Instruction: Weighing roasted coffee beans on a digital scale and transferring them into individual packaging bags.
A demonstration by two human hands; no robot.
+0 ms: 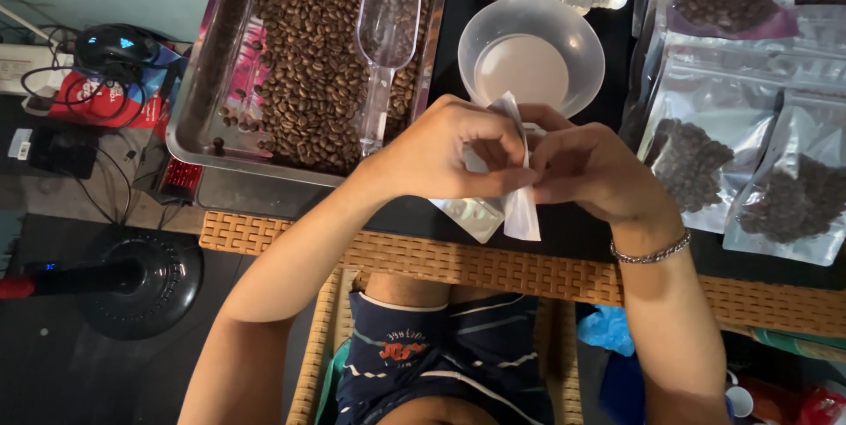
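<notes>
Silvery and thin, one empty pouch [515, 205] is sitting pinched between both hands, just above the woven table edge [493, 268]. The left hand [445, 150] and right hand [592, 170] are both closing tight on its top. It is looking light, floppy and a bit slippery, so the top edge is likely the best place to hold. Nearby are sitting one tray [198, 125] of coffee beans, one clear scoop [384, 33], one round bowl [530, 53], and three filled bags [687, 152] fully showing.

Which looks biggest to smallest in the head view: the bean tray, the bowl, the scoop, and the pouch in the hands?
1. Bean tray, clearly the largest.
2. Bowl.
3. Scoop: longer than the bowl is wide but much narrower, so these two are close.
4. Pouch, though both hands hide part of it, so its rank is unsure.
</notes>
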